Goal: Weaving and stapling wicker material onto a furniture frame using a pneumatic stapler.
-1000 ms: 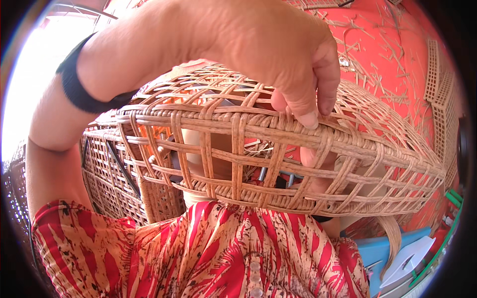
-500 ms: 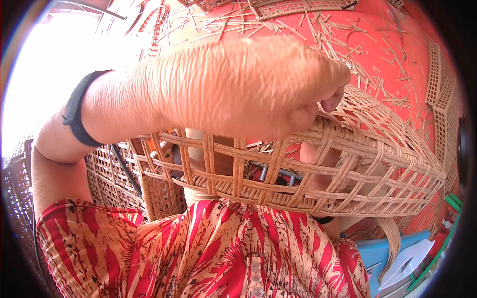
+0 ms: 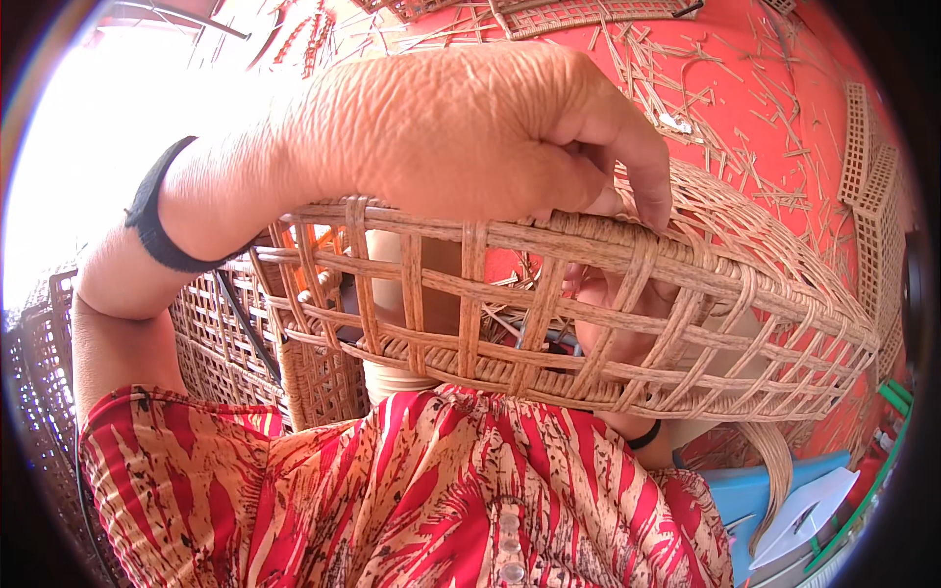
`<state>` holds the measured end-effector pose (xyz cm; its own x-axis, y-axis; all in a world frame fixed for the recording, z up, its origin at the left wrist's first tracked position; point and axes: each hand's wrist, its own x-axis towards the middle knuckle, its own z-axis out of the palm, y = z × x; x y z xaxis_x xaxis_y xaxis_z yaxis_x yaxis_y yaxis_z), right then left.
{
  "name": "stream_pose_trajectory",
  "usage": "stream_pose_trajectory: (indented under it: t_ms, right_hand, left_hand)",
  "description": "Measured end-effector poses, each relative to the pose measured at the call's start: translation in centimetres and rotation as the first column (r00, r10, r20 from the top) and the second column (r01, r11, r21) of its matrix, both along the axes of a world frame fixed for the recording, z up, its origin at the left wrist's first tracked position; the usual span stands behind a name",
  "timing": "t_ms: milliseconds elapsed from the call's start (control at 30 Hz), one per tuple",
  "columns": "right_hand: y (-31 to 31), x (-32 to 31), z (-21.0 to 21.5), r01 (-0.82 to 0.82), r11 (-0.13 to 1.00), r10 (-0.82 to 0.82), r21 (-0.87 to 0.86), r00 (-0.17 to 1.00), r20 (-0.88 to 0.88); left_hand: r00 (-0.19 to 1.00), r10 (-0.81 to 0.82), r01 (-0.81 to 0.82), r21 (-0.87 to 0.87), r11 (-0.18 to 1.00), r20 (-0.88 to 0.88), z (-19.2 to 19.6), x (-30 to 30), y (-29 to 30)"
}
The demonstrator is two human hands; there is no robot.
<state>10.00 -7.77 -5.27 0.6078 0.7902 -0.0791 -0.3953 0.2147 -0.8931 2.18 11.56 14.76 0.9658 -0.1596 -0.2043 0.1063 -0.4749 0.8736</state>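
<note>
The left hand [image 3: 461,132] arches over the wicker basket [image 3: 471,287], fingertips [image 3: 654,214] on its rim [image 3: 593,245]; the right hand [image 3: 600,291] (partly hidden) shows behind its open weave. I cannot tell either grip.

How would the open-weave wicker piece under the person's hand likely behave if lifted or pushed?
The wicker piece is probably light for its size, given the wide gaps in its weave. Its wrapped rim suggests a fairly stiff edge, while the slim strands below may flex.
</note>
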Motion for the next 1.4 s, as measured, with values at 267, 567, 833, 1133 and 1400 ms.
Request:
stream_pose_trajectory:
  t_ms: [267,567,833,1133,1400]
  right_hand:
    - [-0.1,-0.3,0.1,-0.010,1.000,0.010,0.001,1.000,0.007]
    - [-0.2,-0.4,0.6,-0.019,1.000,0.019,-0.001,1.000,0.018]
    - [0.0,-0.6,0.5,-0.015,1.000,0.015,0.002,1.000,0.019]
    - [0.0,-0.8,0.4,-0.014,1.000,0.014,0.009,1.000,0.009]
    - [0.2,-0.8,0.3,-0.008,1.000,0.008,0.027,1.000,0.022]
  left_hand:
    - [0.973,-0.131,0.151,-0.100,0.983,0.190,-1.3,0.9,0.9]
    - [0.975,-0.214,0.220,-0.146,0.964,0.054,0.1,1.4,0.6]
    - [0.859,-0.313,-0.054,-0.681,0.731,-0.404,2.6,3.7,1.0]
    - [0.970,-0.231,0.227,0.061,0.972,0.073,4.4,0.8,0.6]
    - [0.969,-0.244,0.246,0.180,0.953,-0.035,5.6,2.1,1.2]
